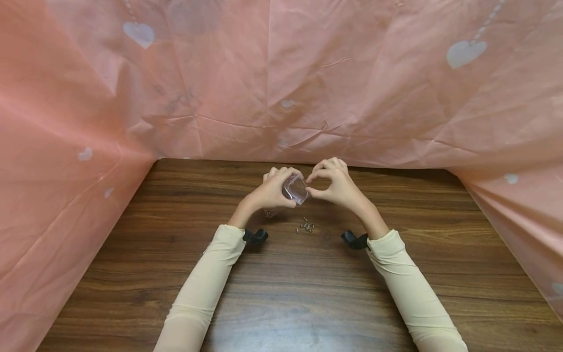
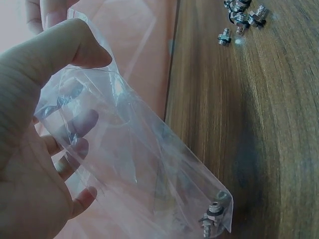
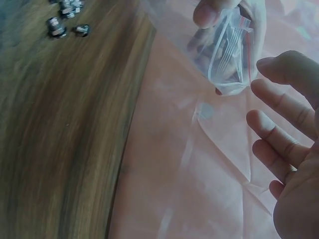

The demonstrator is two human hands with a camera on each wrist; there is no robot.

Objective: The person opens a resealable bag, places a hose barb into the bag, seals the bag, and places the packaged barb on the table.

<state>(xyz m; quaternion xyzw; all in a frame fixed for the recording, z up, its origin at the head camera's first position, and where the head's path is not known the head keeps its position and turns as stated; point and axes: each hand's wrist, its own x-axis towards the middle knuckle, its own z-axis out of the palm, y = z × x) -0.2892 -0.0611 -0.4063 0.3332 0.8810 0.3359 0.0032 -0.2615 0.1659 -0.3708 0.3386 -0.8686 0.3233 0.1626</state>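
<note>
My left hand (image 1: 271, 191) grips a clear plastic zip bag (image 2: 137, 149) near its top, thumb on one side and fingers on the other. The bag's mouth gapes in the right wrist view, where a red line runs along the seal. A few small metal fittings (image 2: 214, 215) with dark rings lie in the bag's bottom corner. Close beside the mouth is my right hand (image 1: 333, 185), its fingers loosely bent and thumb and forefinger apart, with nothing seen between them. More loose metal fittings (image 1: 306, 227) lie in a small group on the table, nearer to me than the hands.
The wooden table (image 1: 308, 293) has dark grain. A pink cloth (image 1: 246, 73) with pale hearts hangs behind the table and along both sides. Each wrist wears a black camera mount (image 1: 354, 240).
</note>
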